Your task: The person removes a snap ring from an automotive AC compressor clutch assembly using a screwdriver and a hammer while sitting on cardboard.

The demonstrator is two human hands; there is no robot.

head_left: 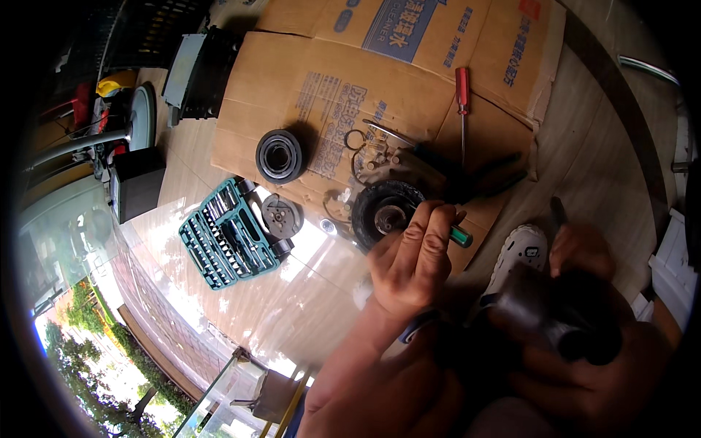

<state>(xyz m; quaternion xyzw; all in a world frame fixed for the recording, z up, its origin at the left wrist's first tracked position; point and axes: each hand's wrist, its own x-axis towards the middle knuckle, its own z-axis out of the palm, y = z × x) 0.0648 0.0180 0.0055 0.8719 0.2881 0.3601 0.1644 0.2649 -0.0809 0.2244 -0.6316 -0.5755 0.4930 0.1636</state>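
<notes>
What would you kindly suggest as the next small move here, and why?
Perhaps ease the left hand aside slightly to check where the green tool points: that hand holds it at the wheel, and its tip is hidden. The right hand, seemingly holding a dark tool, is clear of the wheel.

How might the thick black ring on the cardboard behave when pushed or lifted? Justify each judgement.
Lying flat on the cardboard, the thick black ring would probably slide rather than roll. Its thick walls suggest stiffness, perhaps some weight.
</notes>
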